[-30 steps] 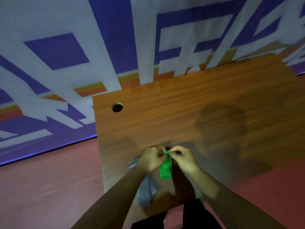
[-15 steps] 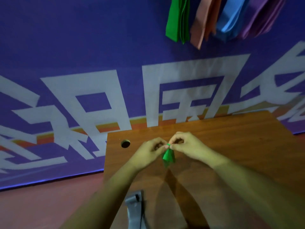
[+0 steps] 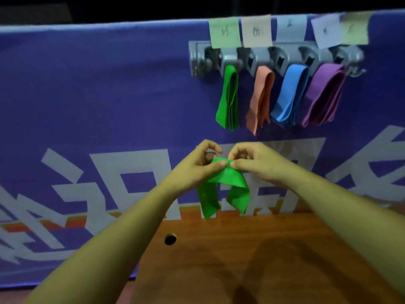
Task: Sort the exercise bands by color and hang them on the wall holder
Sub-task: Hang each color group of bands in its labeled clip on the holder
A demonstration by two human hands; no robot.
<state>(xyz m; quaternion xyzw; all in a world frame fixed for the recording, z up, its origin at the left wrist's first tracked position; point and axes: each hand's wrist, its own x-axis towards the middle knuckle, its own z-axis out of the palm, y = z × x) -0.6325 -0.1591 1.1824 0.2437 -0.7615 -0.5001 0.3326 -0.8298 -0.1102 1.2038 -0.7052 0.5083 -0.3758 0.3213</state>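
Item: one green band [image 3: 225,185], pinched at its top fold by my left hand [image 3: 197,165] and right hand [image 3: 252,161], tails hanging below both. Destination: the hung green bands [image 3: 229,99] on the wall holder [image 3: 197,60], above and slightly right of the hands. Handling, I judge: keep both pinches firm, spread the fold open, lift it to the green spot, clear of the orange bands [image 3: 260,99] beside.
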